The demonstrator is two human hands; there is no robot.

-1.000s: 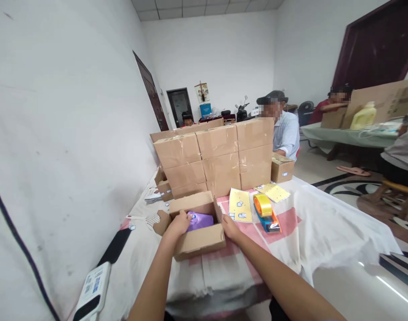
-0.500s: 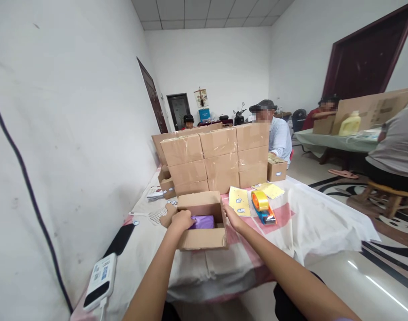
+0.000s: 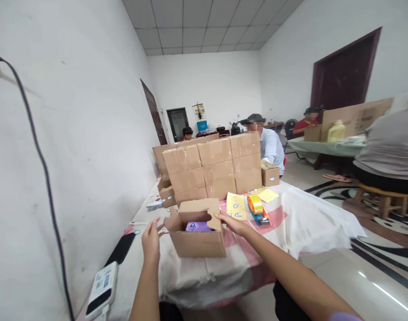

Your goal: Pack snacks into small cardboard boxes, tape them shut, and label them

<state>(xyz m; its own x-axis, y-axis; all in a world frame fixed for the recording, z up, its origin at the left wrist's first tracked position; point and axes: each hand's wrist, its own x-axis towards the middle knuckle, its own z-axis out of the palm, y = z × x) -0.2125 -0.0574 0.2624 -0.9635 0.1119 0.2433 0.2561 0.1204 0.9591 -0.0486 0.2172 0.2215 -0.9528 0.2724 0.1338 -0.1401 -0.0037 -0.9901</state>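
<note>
An open cardboard box point(image 3: 199, 244) stands on the cloth in front of me, its side flaps raised. Inside lies a purple pack point(image 3: 199, 226); its lower part is hidden by the front wall. My right hand point(image 3: 231, 222) pinches the right flap point(image 3: 215, 218) between thumb and fingers. Beside the left flap point(image 3: 172, 218) is my left hand point(image 3: 152, 236), fingers apart and holding nothing; whether a fingertip touches the flap I cannot tell.
Behind the box rises a wall of taped cardboard boxes point(image 3: 217, 171). A tape dispenser point(image 3: 257, 211) and yellow printed sheets point(image 3: 236, 206) lie to the right. On the left are a white power bank point(image 3: 102, 287) and a black flat object point(image 3: 121, 243). A person point(image 3: 270, 142) sits beyond.
My left hand has come out of the box, off the purple pack, and moved to its left side. My right hand has closed on the right flap. The flaps now stand higher.
</note>
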